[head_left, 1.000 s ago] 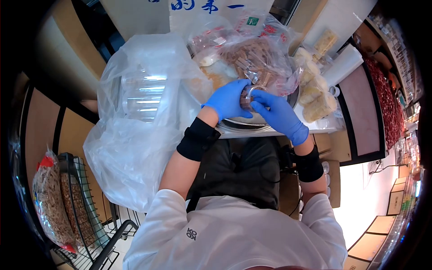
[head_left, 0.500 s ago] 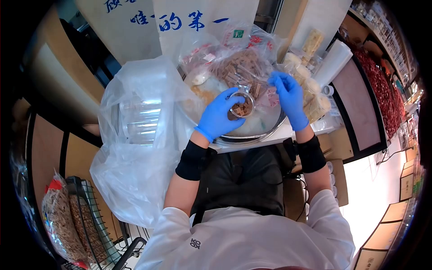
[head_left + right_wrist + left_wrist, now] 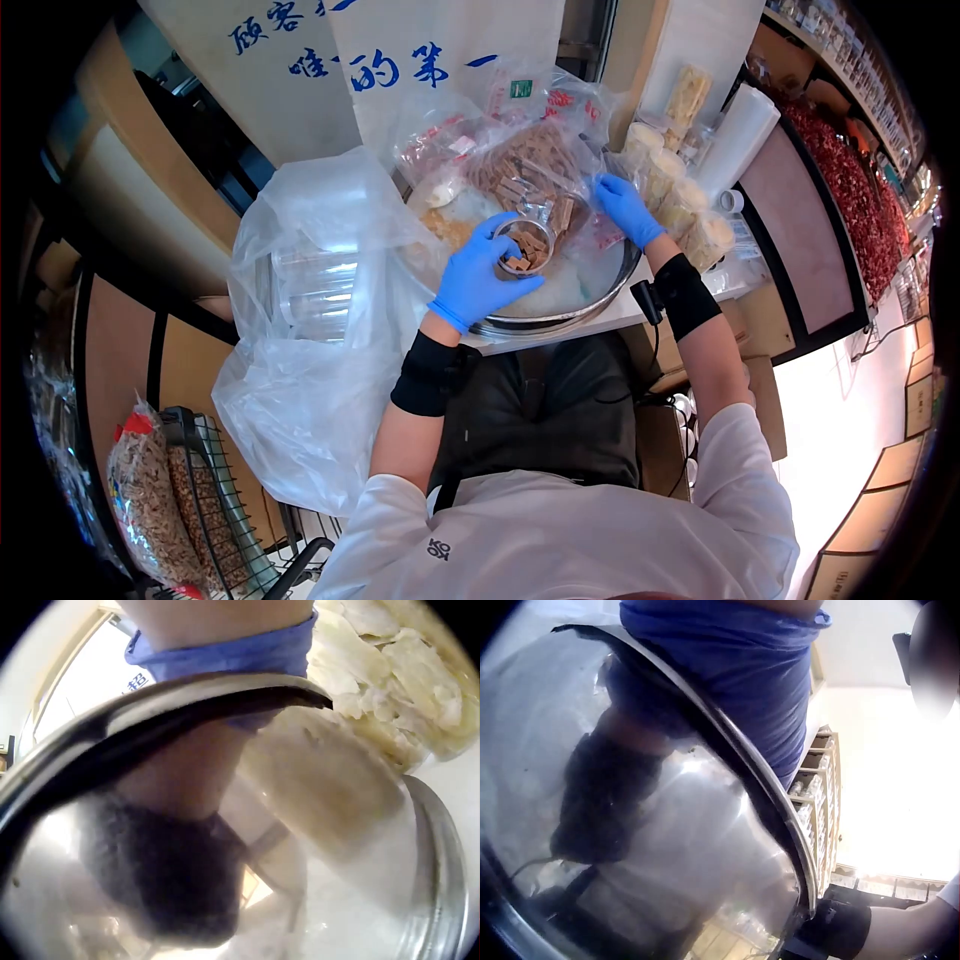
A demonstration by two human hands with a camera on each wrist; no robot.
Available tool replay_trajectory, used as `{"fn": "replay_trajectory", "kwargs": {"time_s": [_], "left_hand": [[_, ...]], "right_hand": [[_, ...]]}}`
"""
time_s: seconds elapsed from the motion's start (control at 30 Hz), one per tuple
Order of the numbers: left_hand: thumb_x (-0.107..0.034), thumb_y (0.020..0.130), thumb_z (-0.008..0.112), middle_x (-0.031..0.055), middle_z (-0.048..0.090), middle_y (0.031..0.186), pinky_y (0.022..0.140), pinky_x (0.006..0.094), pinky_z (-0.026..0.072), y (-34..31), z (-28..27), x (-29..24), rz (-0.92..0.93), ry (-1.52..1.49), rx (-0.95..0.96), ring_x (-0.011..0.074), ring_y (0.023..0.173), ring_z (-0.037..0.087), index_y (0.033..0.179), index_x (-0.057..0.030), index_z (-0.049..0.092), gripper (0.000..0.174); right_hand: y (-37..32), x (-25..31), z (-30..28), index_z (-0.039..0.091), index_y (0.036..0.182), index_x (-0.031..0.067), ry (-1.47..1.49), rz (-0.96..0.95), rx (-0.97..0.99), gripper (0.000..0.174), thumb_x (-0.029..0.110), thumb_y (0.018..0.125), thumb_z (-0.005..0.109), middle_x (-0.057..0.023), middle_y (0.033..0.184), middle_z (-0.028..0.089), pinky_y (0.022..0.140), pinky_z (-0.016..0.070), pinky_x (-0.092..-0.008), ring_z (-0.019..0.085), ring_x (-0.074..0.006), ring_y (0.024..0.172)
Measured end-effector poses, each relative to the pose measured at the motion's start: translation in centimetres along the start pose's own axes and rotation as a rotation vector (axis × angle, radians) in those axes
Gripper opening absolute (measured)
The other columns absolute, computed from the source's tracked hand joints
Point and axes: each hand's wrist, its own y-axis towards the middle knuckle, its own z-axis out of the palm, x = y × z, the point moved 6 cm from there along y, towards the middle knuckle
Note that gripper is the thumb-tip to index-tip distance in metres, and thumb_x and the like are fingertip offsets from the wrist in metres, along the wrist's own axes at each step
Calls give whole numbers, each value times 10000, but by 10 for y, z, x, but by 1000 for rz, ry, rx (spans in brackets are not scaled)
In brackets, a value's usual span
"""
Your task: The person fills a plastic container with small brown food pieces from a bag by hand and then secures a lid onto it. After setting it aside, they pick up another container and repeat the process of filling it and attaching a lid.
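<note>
My left hand (image 3: 478, 275), in a blue glove, holds a clear round jar (image 3: 548, 262) with small brown block-shaped pieces inside, its mouth facing up. Jar and hand are over the front of a wide round metal basin (image 3: 600, 303). Inside the basin lies a clear plastic bag (image 3: 540, 165) of larger brown blocks. At the bag's right edge, my gloved right hand (image 3: 628, 212) pinches the plastic with curled fingers. Both wrist views mostly show the shiny basin wall (image 3: 705, 817), with the blue glove cuff (image 3: 225, 660) behind the rim; the fingers are hidden there.
Left of the basin, a big translucent bag (image 3: 300, 400) holds rows of clear jars (image 3: 318, 275). Filled pale-coloured containers (image 3: 685, 200) and a white roll (image 3: 740, 135) stand to the right. A wire cart with bagged goods (image 3: 150, 490) is at lower left.
My right hand has left the jar, risen to the right and come down at the bag's edge. The left hand keeps the jar, now lower with its mouth showing.
</note>
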Motion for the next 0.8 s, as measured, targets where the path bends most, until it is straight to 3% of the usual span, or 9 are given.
{"fn": "replay_trajectory", "kwargs": {"time_s": [0.13, 0.37, 0.57, 0.63, 0.8], "left_hand": [[-205, 649, 887, 184, 536, 1326, 991, 389, 460, 0, 1, 0, 13, -12, -4, 337, 1213, 537, 817, -81, 566, 383], [-171, 662, 887, 171, 517, 1313, 1016, 412, 439, 1, 4, 8, 46, -61, 5, 333, 1225, 511, 826, -61, 536, 403], [-161, 664, 888, 158, 517, 1301, 1011, 402, 447, 2, 4, 4, 62, -29, 7, 317, 1211, 514, 792, -52, 521, 404], [-160, 664, 887, 156, 520, 1299, 1012, 401, 446, 2, 3, 3, 53, -31, 8, 316, 1212, 515, 795, -57, 524, 399], [-162, 659, 887, 155, 530, 1298, 1014, 400, 441, 1, 2, 2, 45, -8, -19, 318, 1218, 518, 805, -71, 535, 391]], "right_hand": [[-5, 2, 14, 668, 1033, 6, -3, 6, 61, 282, 265, 938, 614, -27, 849, 658, 741, 491, -281, 566, -108, 763], [-5, 1, 21, 670, 1074, 21, 45, -33, 129, 286, 246, 900, 684, -24, 887, 656, 785, 486, -276, 559, -104, 802], [-9, 10, 19, 642, 1118, 20, 33, -48, 89, 288, 215, 910, 679, -13, 956, 652, 817, 479, -269, 556, -94, 845], [-8, 8, 15, 635, 1155, 19, 14, -56, 36, 326, 209, 895, 687, -53, 972, 662, 819, 497, -296, 589, -139, 858], [-5, 4, 12, 639, 1138, 30, 94, -38, 4, 308, 159, 866, 704, -37, 967, 649, 824, 495, -282, 577, -117, 854]]}}
